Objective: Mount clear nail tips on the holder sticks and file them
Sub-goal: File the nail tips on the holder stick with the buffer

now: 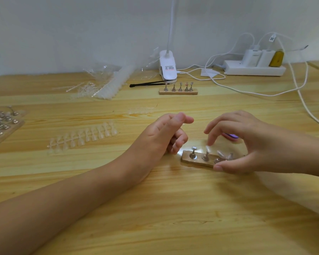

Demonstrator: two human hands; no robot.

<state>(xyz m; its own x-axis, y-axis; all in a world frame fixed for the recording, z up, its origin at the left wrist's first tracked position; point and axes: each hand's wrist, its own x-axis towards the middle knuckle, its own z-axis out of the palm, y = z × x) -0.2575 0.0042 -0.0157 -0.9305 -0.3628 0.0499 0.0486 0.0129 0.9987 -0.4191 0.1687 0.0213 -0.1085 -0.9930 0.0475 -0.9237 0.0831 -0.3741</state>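
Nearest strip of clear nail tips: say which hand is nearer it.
Left. The left hand is just right of the strip; the right hand is farther right, at the wooden holder base.

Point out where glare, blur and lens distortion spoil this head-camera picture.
Head view: glare washes the table around the wooden holder block, half-hiding its clear nail tips; head view: holder blocks at the left edge are smeared; head view: the wide lens bows the table's far edge.
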